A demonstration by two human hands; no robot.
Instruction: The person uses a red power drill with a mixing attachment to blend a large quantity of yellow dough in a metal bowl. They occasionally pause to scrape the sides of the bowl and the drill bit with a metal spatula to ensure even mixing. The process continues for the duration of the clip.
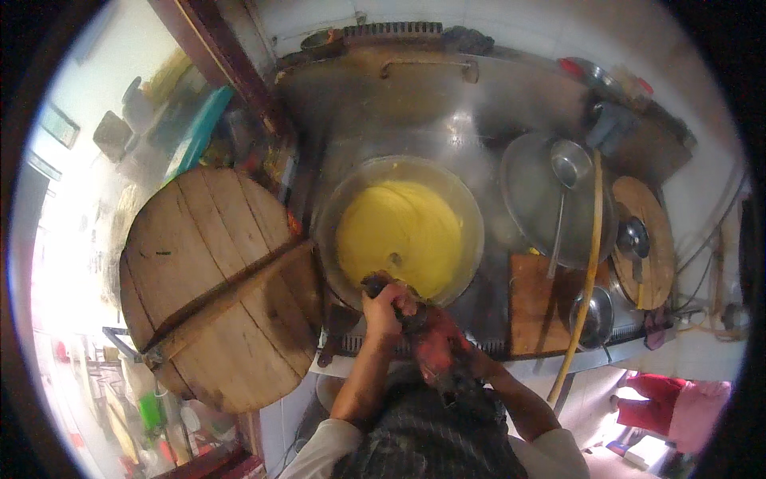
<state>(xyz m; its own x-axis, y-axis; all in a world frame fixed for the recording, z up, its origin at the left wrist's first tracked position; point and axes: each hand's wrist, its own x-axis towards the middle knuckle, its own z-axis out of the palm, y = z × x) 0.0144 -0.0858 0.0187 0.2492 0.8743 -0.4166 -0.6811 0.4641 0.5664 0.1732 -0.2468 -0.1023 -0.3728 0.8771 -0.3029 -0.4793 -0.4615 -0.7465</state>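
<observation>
Straight ahead is a wide metal pot (477,243) of thick, smooth yellow batter (399,227) with swirl marks on its surface. A red and black power drill (437,351) reaches from my apron toward the pot's near rim. My left hand (386,310) is closed around its black front part, just over that rim. At the drill's rear is my right hand (476,363), mostly hidden behind the body of the tool, its fingers out of sight. A small dark spot (395,259) shows in the batter in front of the drill; whether it is part of the tool I cannot tell.
Left of the pot lies a large round wooden lid (199,239) with a crossbar. To the right are a metal basin (523,188), a long-handled ladle (570,165), a yellowish pole (586,295), a wooden board (531,315) and a metal bowl (593,319). A steel backsplash (351,104) rises behind.
</observation>
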